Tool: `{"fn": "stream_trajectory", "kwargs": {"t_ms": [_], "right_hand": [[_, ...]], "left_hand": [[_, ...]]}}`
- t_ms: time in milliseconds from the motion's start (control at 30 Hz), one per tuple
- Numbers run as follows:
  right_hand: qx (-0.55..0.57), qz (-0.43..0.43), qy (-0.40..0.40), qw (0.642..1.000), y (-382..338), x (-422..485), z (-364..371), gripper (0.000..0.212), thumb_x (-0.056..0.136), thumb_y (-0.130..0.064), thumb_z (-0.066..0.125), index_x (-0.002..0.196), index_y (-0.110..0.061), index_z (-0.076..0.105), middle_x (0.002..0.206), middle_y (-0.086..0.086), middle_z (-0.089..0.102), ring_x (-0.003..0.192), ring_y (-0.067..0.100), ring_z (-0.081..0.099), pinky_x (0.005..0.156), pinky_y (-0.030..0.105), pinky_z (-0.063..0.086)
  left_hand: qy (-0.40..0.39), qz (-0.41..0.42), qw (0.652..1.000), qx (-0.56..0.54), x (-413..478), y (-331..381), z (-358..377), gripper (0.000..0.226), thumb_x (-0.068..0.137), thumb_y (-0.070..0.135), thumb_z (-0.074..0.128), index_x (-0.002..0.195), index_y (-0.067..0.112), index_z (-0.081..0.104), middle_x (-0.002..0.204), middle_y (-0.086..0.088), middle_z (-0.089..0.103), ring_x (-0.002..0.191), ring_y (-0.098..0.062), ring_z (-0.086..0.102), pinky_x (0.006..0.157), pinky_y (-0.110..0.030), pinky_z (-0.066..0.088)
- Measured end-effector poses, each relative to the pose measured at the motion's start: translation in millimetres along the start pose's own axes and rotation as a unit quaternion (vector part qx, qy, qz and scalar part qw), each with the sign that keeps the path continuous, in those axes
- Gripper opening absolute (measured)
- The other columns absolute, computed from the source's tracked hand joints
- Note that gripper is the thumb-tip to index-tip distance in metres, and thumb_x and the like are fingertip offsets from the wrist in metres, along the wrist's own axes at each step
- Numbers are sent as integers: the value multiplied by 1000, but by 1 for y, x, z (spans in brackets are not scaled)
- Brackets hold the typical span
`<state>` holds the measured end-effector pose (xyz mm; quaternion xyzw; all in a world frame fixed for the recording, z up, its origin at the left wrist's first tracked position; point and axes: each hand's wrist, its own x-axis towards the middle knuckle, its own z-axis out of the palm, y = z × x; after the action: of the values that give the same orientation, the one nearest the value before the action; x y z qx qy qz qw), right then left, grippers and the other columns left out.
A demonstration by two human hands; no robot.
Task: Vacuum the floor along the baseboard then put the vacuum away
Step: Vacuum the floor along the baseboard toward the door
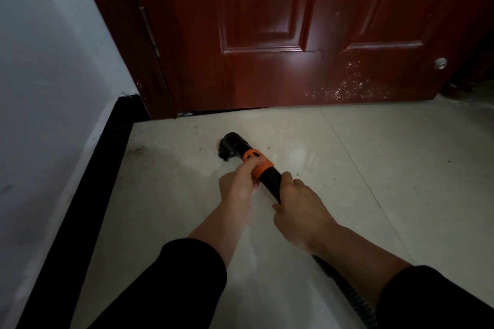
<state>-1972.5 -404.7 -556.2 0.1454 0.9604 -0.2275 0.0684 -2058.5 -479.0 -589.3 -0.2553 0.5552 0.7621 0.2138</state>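
Note:
A black vacuum wand with an orange collar points away from me toward the door. Its round black brush nozzle rests on the pale tiled floor, a little right of the black baseboard. My left hand grips the orange collar. My right hand holds the black tube just behind it. The ribbed black hose runs back under my right forearm and out of view at the bottom.
A dark red panelled door stands shut ahead, with white scuffs near its bottom right. A white wall rises on the left above the baseboard. Dust and dark specks lie on the floor near the corner.

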Motion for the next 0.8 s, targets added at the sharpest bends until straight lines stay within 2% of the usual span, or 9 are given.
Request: {"fn": "stream_trajectory", "kwargs": {"t_ms": [233, 333, 433, 600, 700, 800], "right_hand": [[7, 2, 7, 1000, -7, 20, -1, 42, 90, -15, 54, 128, -8, 36, 112, 12, 53, 86, 19, 45, 71, 27, 37], [9, 7, 7, 1000, -13, 26, -1, 44, 90, -16, 55, 130, -8, 36, 112, 12, 53, 89, 21, 50, 73, 28, 40], [8, 8, 5, 1000, -18, 33, -5, 44, 90, -15, 55, 129, -6, 37, 113, 14, 53, 93, 24, 53, 75, 29, 43], [11, 11, 2, 1000, -24, 39, -9, 44, 90, -13, 54, 130, -4, 38, 112, 14, 54, 92, 24, 54, 75, 29, 44], [18, 10, 5, 1000, -27, 38, -8, 44, 90, -13, 53, 130, -4, 37, 113, 14, 53, 89, 22, 50, 75, 29, 42], [25, 8, 7, 1000, -27, 34, -4, 44, 90, -13, 53, 130, -5, 37, 113, 13, 53, 87, 21, 49, 74, 29, 42]], "left_hand": [[7, 13, 1000, -3, 12, 12, 6, 19, 73, 14, 79, 78, 9, 61, 83, -9, 68, 73, -16, 67, 64, -22, 52], [10, 13, 1000, -4, 17, 17, 7, 21, 73, 16, 79, 81, 8, 61, 83, -9, 67, 75, -16, 66, 63, -22, 52], [11, 16, 1000, -7, 20, 23, 9, 20, 74, 16, 78, 76, 12, 59, 81, -6, 64, 73, -14, 64, 62, -21, 50], [7, 17, 1000, -12, 23, 28, 10, 22, 73, 17, 79, 80, 11, 59, 83, -6, 65, 75, -14, 66, 66, -22, 53], [9, 19, 1000, -21, 25, 28, 8, 27, 71, 18, 79, 90, 7, 62, 87, -7, 68, 78, -16, 67, 71, -25, 55], [8, 22, 1000, -17, 24, 25, 3, 24, 72, 18, 79, 87, 10, 61, 90, -7, 68, 81, -17, 68, 71, -25, 55]]}}
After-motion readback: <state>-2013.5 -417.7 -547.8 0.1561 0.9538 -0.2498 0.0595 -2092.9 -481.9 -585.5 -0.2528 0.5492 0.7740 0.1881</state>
